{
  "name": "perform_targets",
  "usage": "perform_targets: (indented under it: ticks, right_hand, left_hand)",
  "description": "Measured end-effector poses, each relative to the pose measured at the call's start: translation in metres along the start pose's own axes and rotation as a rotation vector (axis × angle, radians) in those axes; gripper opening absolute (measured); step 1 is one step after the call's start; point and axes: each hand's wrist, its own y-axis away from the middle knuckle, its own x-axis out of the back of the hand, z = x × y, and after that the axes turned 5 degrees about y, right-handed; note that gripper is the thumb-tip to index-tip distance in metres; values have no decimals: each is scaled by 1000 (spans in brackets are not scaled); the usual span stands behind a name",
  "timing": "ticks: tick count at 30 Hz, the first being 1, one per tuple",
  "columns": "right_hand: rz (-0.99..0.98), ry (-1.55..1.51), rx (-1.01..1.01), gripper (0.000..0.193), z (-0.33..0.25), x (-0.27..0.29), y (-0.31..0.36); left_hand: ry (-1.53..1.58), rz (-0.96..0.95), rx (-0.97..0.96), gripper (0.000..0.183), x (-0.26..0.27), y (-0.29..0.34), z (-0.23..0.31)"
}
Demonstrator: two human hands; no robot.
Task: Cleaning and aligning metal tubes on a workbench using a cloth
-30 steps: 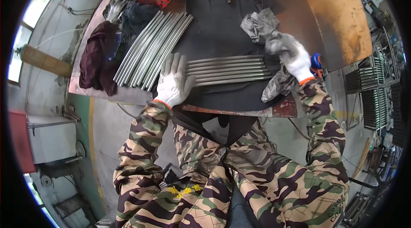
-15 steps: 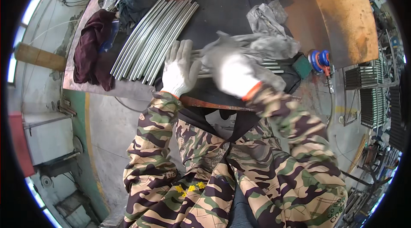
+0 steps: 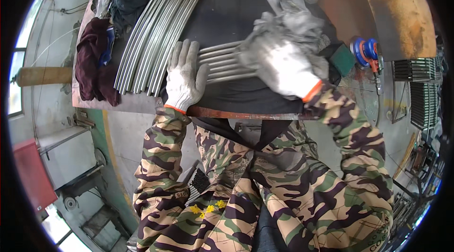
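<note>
My left hand (image 3: 185,75), in a white knitted glove with an orange cuff edge, lies flat with its fingers stretched forward. It touches or nearly touches the left ends of several metal rods (image 3: 220,63) lying crosswise on black cloth. My right hand (image 3: 287,65), gloved alike and blurred by motion, bears down on a crumpled grey rag (image 3: 302,27) over the right part of those rods. Its fingers are partly lost in the rag and hide the rods' far ends. Left of my left hand, a row of shiny metal rods (image 3: 152,44) lies side by side.
A maroon cloth (image 3: 92,63) and a dark blue-grey cloth (image 3: 127,8) lie at the table's left. On the right are a green scouring pad (image 3: 342,60) and a blue-and-orange sander (image 3: 365,53) with a hose. A rusty brown sheet (image 3: 399,11) fills the far right.
My right hand has moved right with the grey rag, baring more of the crosswise rods. The left hand shows slightly farther left, as the whole view has shifted.
</note>
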Motion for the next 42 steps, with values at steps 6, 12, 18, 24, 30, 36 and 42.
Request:
perform_targets:
  ticks: [6,12,18,24,30,36,42]
  right_hand:
    - [129,149,43,57,61,16,53]
    - [84,288,-26,36,94,27,80]
    - [395,104,-199,25,90,71,58]
    - [519,-254,-18,49,12,61,-23]
    - [286,228,38,47,-107,-66,-89]
    - [-15,70,-51,47,-29,-43,-50]
    - [107,119,1,28,66,18,18]
  left_hand:
    - [-40,-35,70,72,7,6,-2]
    - [-11,-13,86,63,0,6,4]
    - [-49,43,121,65,0,3,8]
    - [-30,148,104,61,4,1,1]
    - [214,77,-11,55,19,-6,-2]
    - [-149,65,5,76,0,7,0]
    - [-121,16,19,80,-1,10,9]
